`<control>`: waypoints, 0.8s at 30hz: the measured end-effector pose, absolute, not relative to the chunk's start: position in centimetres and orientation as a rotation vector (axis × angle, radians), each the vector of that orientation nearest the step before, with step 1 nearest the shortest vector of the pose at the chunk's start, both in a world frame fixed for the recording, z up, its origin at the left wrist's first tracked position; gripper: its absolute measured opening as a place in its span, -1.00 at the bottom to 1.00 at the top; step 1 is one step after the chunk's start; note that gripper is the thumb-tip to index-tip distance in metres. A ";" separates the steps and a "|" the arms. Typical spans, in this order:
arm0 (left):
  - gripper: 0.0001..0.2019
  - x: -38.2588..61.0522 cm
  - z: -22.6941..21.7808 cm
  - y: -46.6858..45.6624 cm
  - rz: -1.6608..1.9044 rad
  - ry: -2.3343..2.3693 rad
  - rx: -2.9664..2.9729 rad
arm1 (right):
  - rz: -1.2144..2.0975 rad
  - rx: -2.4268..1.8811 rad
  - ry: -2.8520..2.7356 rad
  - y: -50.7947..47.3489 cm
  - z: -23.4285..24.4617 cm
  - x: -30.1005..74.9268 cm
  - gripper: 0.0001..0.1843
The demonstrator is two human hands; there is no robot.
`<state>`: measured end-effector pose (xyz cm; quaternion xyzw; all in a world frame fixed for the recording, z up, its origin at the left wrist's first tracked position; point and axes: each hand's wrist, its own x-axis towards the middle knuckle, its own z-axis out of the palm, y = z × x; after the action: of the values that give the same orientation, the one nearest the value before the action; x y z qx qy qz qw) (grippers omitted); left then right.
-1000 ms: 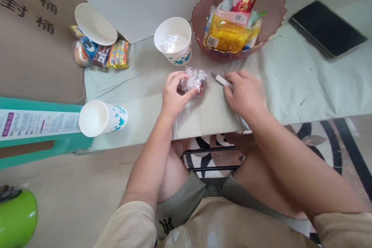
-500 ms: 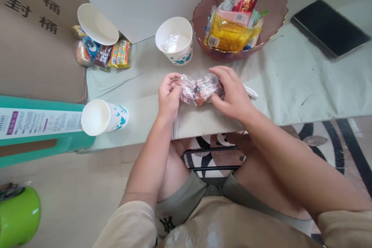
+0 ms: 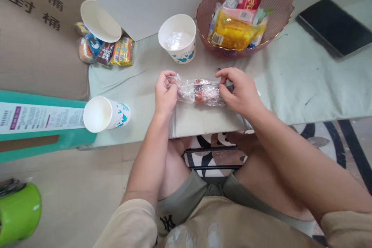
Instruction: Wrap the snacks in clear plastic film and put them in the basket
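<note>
A clear plastic snack wrapper (image 3: 199, 92) with something red-brown inside is stretched level just above the table's near edge. My left hand (image 3: 164, 95) pinches its left end. My right hand (image 3: 241, 91) pinches its right end. Both hands are closed on the wrapper. A small white object lies mostly hidden behind my right hand. Just behind the wrapper stands a white paper cup (image 3: 178, 42) with teal leaf print, and clear wrappers lie inside it.
A pink ribbed bowl (image 3: 277, 11) full of packaged snacks stands at the back right. A dark tablet (image 3: 334, 27) lies far right. Another paper cup (image 3: 106, 113) lies on its side at the left, and a third (image 3: 100, 25) leans over small snack packs (image 3: 106, 52). A green object (image 3: 19, 213) is on the floor.
My right hand left the small white object on the table and took the wrapper's right end. Both hands have pulled the wrapper out lengthwise.
</note>
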<state>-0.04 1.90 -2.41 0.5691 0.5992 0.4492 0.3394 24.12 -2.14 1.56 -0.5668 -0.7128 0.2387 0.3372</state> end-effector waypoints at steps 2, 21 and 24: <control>-0.76 -0.4 -2.5 2.0 1.169 1.572 1.525 | 0.624 -1.469 -1.855 -2.2 1.6 24.2 -0.65; -0.68 -3.4 -1.7 2.0 1.110 1.696 2.018 | 0.404 -1.524 -1.781 -2.2 2.0 26.3 -0.72; -0.76 -2.1 -0.9 1.6 0.953 1.549 2.170 | 0.494 -1.324 -1.989 -2.4 1.8 24.8 -0.57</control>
<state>-2.14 1.63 -0.91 0.7572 0.5405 0.3325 0.1545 24.78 -2.40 1.78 -0.5097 -0.7656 0.1903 0.3434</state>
